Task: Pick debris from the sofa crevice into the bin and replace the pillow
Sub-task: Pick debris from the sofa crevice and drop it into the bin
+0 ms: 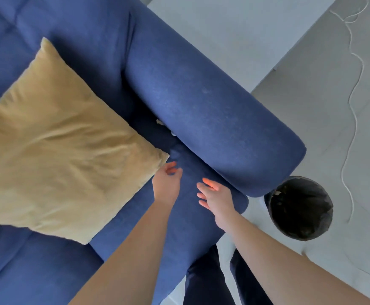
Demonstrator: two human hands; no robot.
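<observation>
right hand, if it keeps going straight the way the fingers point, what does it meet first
Probably the sofa armrest: the right hand points up-left along the seat toward the crevice where pale debris sits, though depth is unclear.

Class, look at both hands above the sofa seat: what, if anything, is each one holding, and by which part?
Nothing: the left hand and right hand are open and empty.

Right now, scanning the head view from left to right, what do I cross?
Yellow pillow → left hand → right hand → black bin on the floor → white cord trailing across the floor. Pale debris shows in the crevice under the sofa armrest, above the hands.
</observation>
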